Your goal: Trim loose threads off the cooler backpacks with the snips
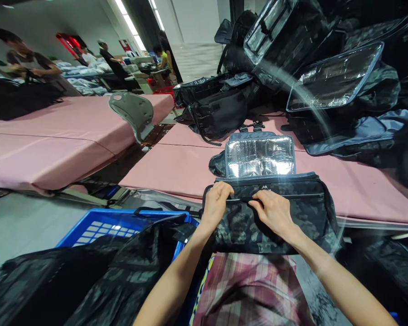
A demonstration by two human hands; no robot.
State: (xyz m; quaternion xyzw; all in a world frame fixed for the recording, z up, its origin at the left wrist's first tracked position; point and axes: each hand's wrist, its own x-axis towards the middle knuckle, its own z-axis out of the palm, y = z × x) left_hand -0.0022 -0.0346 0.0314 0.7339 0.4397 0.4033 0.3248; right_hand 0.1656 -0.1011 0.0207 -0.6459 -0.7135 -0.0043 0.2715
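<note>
Black-and-grey camouflage fabric fills the space between two bare hands as a person works at the front of a bag (245,233) at the near edge of a pink-covered table (177,165). The left hand (217,203) has its thumb and fingers drawn together on the front seam (237,200); the right hand (275,210) pinches the same line a little further along, probably so that each steadies the cloth for the other. Whether a zip pull sits between the fingertips cannot be made out. The bag's lid (260,156), lined in silver foil, lies folded back on the table behind it, which seems to keep the flap out of the way of the fingers. A plaid cloth (248,280) shows below the bag, between the forearms. To the left, a blue basket (100,230) stands low beside the table with dark bags (129,262) heaped over it, presumably for easy reach. More bags (306,50) are piled at the table's far right, some open with foil showing, while a co-worker (30,63) stands behind a second pink table (54,140) in the background
</note>
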